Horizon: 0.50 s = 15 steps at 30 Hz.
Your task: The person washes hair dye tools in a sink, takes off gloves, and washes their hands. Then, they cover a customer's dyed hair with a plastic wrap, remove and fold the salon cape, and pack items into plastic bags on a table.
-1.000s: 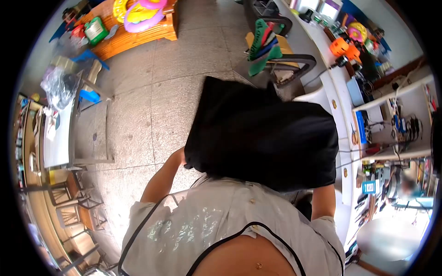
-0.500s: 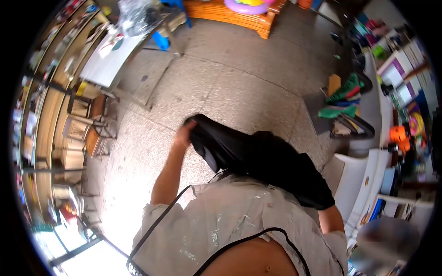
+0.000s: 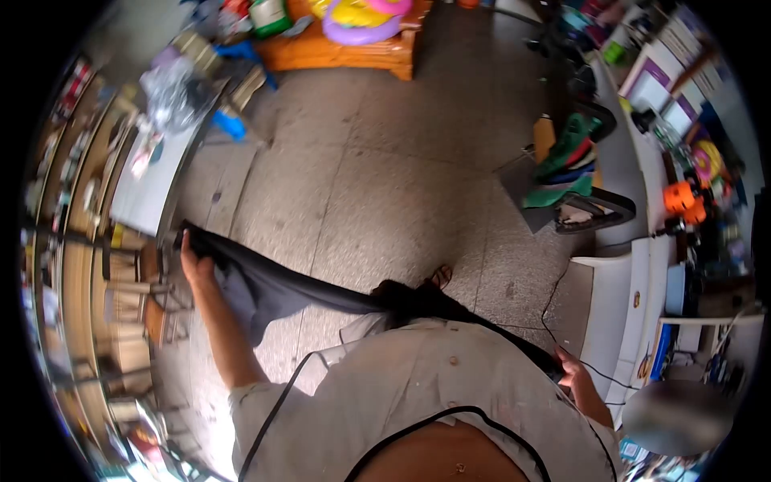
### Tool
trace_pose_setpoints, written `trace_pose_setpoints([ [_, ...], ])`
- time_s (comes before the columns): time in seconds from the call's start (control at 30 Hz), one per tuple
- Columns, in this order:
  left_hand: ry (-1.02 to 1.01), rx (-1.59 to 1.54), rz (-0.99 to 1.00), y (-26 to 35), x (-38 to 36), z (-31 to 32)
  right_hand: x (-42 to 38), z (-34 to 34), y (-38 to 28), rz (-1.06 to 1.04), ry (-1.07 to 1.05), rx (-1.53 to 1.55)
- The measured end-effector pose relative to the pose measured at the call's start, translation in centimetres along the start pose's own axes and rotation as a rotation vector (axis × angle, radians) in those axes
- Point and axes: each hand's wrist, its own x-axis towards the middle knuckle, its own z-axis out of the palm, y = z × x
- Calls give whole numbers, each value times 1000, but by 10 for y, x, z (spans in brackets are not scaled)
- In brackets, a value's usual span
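Note:
A long black garment (image 3: 265, 273) is stretched across the front of my body, its exact kind not clear. My left hand (image 3: 197, 263) is closed on one end, out at arm's length to the left, and a dark grey side of the cloth drops below it. Down by my right hip, my right hand (image 3: 572, 373) grips the other end with fingers curled. The middle of the cloth bunches just beyond the hem of my light shirt (image 3: 409, 365), and a sandalled foot (image 3: 441, 276) shows past it.
Shelves (image 3: 76, 233) and wooden stools (image 3: 157, 317) line the left, beside a white table (image 3: 148, 189) with a plastic bag. A wooden bench (image 3: 337, 55) with swim rings stands ahead. To the right are a chair (image 3: 614, 213) draped with green cloth, a white desk (image 3: 606, 313) and a cable.
My left hand has swung outward to the left, and the bunched garment is now spread wide between both hands. My right hand has come into view. The head view has shifted to the right.

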Motion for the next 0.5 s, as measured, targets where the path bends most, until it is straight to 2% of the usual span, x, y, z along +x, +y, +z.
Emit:
trace_pose_setpoints([
  [0.07, 33, 75, 29, -13, 12, 57, 2, 9, -39, -101, -25, -223],
  [0.13, 40, 141, 159, -29, 17, 124, 43, -41, -100, -379, 28, -172],
  [0.2, -79, 108, 162, -39, 45, 168, 54, -92, -177, -743, -264, 33],
  [0.27, -109, 177, 151, -44, 63, 221, -5, -57, -228, -985, 106, 248],
  [0.3, -27, 209, 189, -53, 70, 251, -15, -71, -242, -1007, 48, 275],
  [0.33, -80, 230, 204, -53, 112, 246, -19, -85, -258, -1025, -22, 289],
  [0.37, -5, 316, 157, -57, 130, 251, -25, -88, -264, -999, -61, 320],
  [0.4, -179, 360, 105, -65, 126, 264, -22, -94, -266, -965, -106, 338],
  [0.43, -223, 402, 13, -70, 125, 272, -6, -119, -270, -875, -104, 409],
  [0.47, -267, 438, -82, -74, 124, 276, -3, -134, -266, -856, -220, 409],
  [0.5, -182, 552, -151, -74, 119, 282, 12, -166, -269, -858, -210, 378],
])
